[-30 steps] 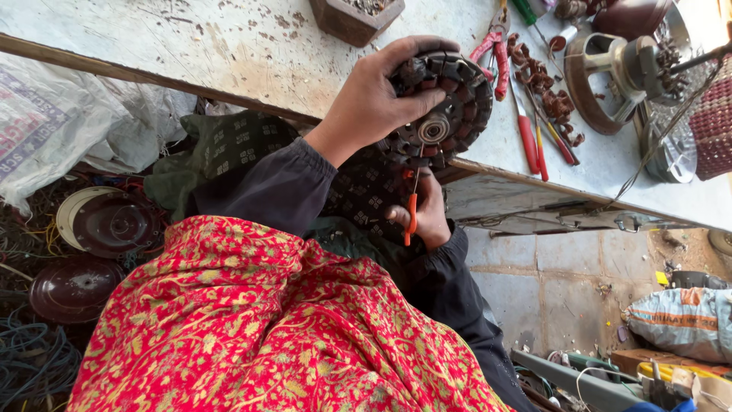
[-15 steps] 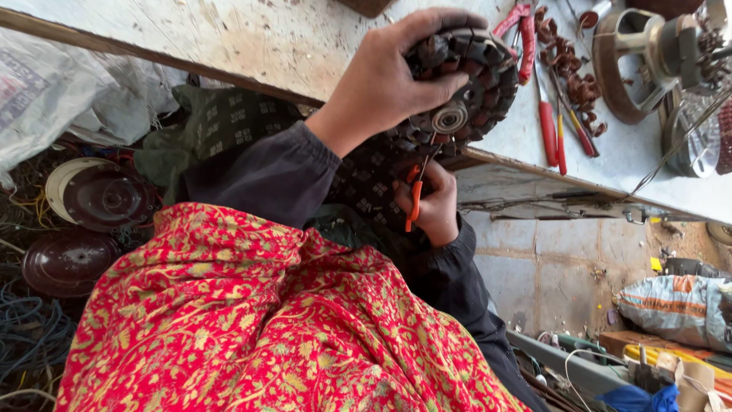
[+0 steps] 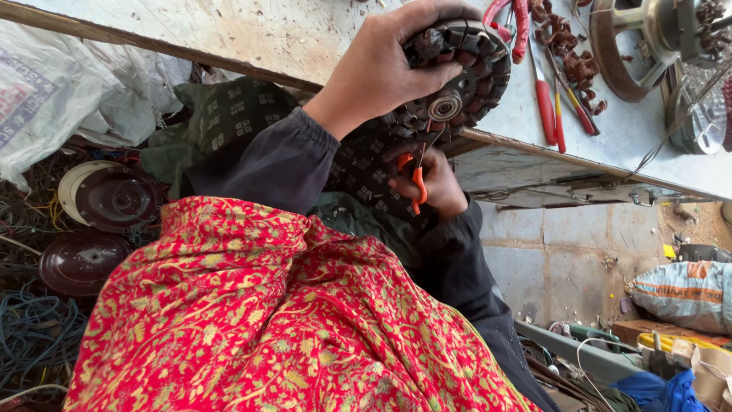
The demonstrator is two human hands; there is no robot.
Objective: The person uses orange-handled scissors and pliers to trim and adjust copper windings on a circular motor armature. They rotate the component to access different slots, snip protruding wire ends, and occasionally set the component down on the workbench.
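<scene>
My left hand grips a round dark motor stator with copper-coloured windings and a metal bearing at its centre, holding it on edge at the rim of the pale workbench. Just below it, my right hand is closed on small orange-handled pliers whose tips point up at the stator's underside. Both arms wear dark sleeves. A red patterned shawl covers my lap.
Red-handled tools, rusty coil scraps and a round metal motor housing lie on the bench. Brown dome covers and tangled wires sit left. A white bag lies at upper left, a filled sack at right.
The view has drawn closer and shifted; the stator and both hands sit higher and further right in frame. The pliers stay under the stator, and both grips are unchanged.
</scene>
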